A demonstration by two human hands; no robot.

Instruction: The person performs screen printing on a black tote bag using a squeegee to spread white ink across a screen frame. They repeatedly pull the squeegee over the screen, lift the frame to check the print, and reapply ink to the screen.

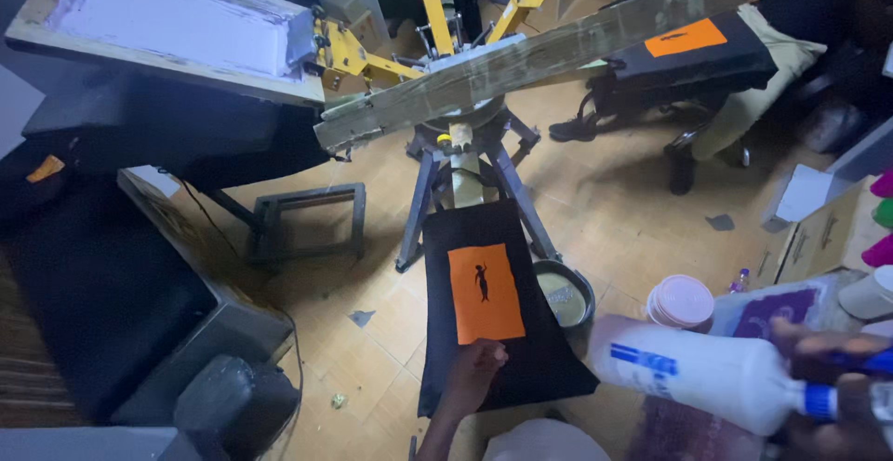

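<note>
Black fabric [521, 349] under flat-pressed left hand [476, 368], right hand [837, 396] gripping white spray bottle [707, 373]

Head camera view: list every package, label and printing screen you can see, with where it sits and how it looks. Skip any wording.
Spray bottle: lower right, in the right hand; white, blue label, blue nozzle.
Orange patch: rectangle with a small dark figure, on the black fabric at centre; the left hand touches its lower edge.
Second orange patch: upper right, on dark fabric.
Printing screen: upper left; wooden frame, pale mesh.
Cardboard box: right edge, brown.
Lidded tub: beside the bottle; round, pinkish white.
</note>
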